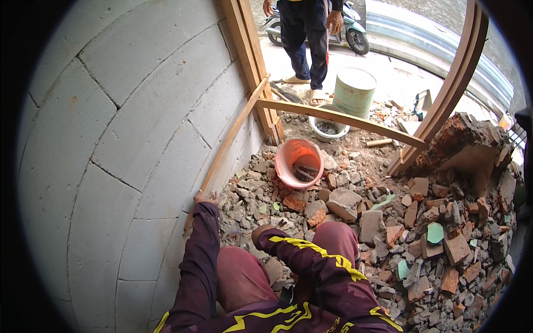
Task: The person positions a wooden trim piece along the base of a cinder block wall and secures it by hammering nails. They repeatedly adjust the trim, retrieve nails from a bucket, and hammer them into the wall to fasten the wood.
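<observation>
Along the grey block wall (150, 161) leans a long, thin wooden batten (226, 143), slanting from the door frame down toward me. My left hand (206, 198) is on its lower part, with the fingers around the wood close to the wall. Above the rubble, between my knees, my right hand (262, 231) is low; its back shows while its fingers are hidden, so what it holds, if anything, does not show. An orange bucket (284, 178) with some tools inside stands tilted on the rubble ahead of my hands.
A wooden door frame (256, 61) has a crosspiece (344, 119) low across the opening. Broken brick and rubble (400, 238) lie ahead and right, beside a broken wall stub (472, 141). Beyond are a white basin (327, 133), a green drum (355, 91), a standing person (305, 39) and a motorbike (357, 33).
</observation>
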`<state>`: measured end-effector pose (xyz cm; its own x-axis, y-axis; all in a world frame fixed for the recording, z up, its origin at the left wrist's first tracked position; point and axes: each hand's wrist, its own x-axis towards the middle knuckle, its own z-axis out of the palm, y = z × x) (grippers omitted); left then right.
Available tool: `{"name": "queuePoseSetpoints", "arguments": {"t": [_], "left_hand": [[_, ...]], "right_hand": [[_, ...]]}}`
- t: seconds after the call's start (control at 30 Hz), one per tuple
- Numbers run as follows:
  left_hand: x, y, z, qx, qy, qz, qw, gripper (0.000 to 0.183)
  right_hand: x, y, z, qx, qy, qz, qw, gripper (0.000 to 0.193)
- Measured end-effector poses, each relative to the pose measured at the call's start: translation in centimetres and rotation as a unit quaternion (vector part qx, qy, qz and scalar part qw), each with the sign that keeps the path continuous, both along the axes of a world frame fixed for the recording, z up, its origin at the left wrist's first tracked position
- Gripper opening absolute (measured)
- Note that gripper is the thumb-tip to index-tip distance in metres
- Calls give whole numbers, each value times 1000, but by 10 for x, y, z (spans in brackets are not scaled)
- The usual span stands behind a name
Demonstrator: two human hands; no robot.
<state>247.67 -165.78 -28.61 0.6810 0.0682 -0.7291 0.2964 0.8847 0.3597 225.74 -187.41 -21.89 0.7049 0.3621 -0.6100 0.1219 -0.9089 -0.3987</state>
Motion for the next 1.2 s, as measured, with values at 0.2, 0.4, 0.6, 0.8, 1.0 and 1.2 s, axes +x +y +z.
{"name": "queuePoseSetpoints", "arguments": {"t": [0.2, 0.4, 0.6, 0.8, 1.0, 1.2], "left_hand": [[-11, -12, 23, 10, 35, 30, 999, 53], [-6, -10, 17, 10, 34, 29, 999, 51], [-12, -11, 13, -16, -37, 1, 999, 51], [-12, -21, 2, 21, -61, 25, 998, 48], [-1, -28, -22, -4, -53, 64, 997, 52], [34, -19, -92, 229, -73, -103, 965, 52]], "right_hand": [[-1, -1, 5, 2, -3, -8, 1000, 33], [-1, -3, 5, 0, 2, 25, 1000, 32], [2, 0, -3, -15, -3, 0, 1000, 31], [3, 6, -5, -86, -1, 40, 995, 35], [3, 5, -10, -95, -25, 60, 993, 41], [5, 2, -21, -99, -38, 81, 991, 37]]}}
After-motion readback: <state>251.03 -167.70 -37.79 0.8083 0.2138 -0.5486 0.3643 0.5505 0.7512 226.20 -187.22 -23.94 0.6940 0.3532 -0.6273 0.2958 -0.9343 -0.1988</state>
